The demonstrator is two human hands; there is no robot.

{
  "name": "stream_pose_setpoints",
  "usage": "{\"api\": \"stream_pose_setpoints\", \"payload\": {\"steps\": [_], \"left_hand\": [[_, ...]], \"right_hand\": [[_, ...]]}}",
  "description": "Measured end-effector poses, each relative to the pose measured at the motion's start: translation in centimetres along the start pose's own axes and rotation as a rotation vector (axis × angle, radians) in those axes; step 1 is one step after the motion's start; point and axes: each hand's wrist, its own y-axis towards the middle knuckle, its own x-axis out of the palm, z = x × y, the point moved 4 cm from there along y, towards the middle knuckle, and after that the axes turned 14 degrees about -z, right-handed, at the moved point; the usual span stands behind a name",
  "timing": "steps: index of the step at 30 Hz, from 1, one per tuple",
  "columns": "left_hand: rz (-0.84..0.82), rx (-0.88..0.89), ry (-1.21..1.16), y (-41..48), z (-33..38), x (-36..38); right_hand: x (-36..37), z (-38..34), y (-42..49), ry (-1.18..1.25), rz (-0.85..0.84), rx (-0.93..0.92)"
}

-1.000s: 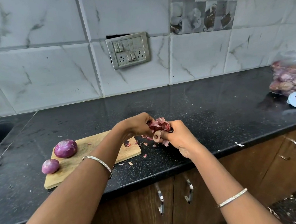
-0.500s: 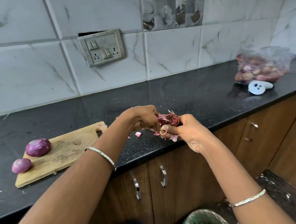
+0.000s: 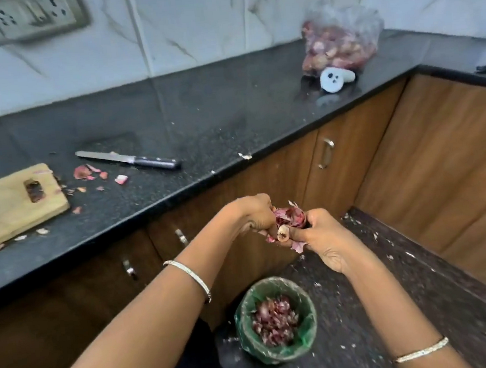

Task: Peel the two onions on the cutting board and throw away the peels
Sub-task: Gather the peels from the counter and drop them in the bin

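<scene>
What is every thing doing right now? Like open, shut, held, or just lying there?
Peels: bunched up, held between both hands.
Left hand: gripping them.
Right hand: gripping them too.
Bin: open, green liner, peels already inside.
Knife: lying flat on the counter, untouched.
Cutting board: flat on the counter, partly out of view.
Onion bag: sitting on the counter, onions inside.
Cabinet doors: shut.

One knife (image 3: 128, 162), one cutting board (image 3: 3, 207), one bin (image 3: 243, 311), two bangles (image 3: 189, 275) (image 3: 421, 353).
</scene>
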Motion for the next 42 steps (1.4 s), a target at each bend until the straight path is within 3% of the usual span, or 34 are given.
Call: {"api": "stream_pose_setpoints", "payload": {"steps": [12,18,23,29,34,37,42], "left_hand": [[-0.188,-0.236,-0.113,13.9,-10.6,11.2],[-0.223,-0.265,-0.027,18.0,-14.0,15.6],[-0.218,-0.187,-0.058,19.9,-16.2,17.5],[-0.067,-0.101,-0.104,20.0,-17.1,16.7],[0.13,-0.146,-0.156,18.9,-16.9,16.0],[0.167,-0.151,-0.155,18.2,-16.7,15.6],[0.179,-0.12,-0.124,16.7,-15.6,15.0]], "right_hand": [[-2.7,19.2,4.6,0.152,-0.04,0.319],[-2.8,27.0,7.1,0.248,0.076,0.553],[-2.6,29.4,8.6,0.277,0.132,0.649],[-2.8,30.9,8.2,0.403,0.153,0.664],[-3.0,31.4,7.6,0.519,0.368,0.623],[-3.5,31.2,7.0,0.55,0.503,0.584],[-3.1,29.5,6.5,0.538,0.537,0.517]]}}
